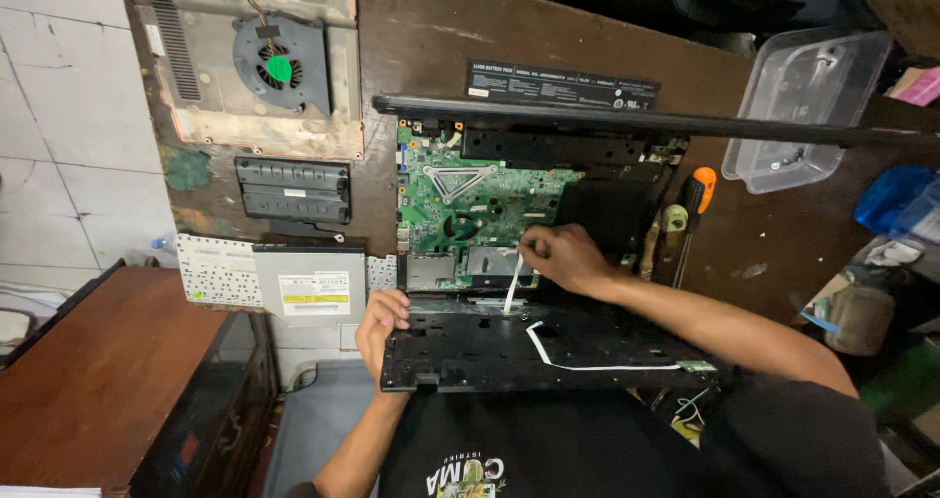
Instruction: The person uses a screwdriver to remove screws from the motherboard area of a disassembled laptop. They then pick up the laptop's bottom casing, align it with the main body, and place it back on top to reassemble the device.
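Note:
An opened laptop lies on the brown workbench, its green motherboard [470,199] exposed. Its black top cover [548,346] is lifted off toward me, and my left hand [380,324] grips that cover's left edge. My right hand [563,256] reaches over the cover and pinches the upper end of a white flat ribbon cable [512,283] at the motherboard's near edge. A second white ribbon cable [587,365] runs across the cover's underside. The laptop's screen lid [646,123] stands behind the board, seen edge-on.
A metal panel with a cooling fan [279,62], a black battery [294,189], a grey optical drive [313,287] and a white keyboard sheet [215,271] lie at left. An orange-handled screwdriver [697,199] and a clear plastic tub [803,106] sit at right. A wooden cabinet [108,371] stands lower left.

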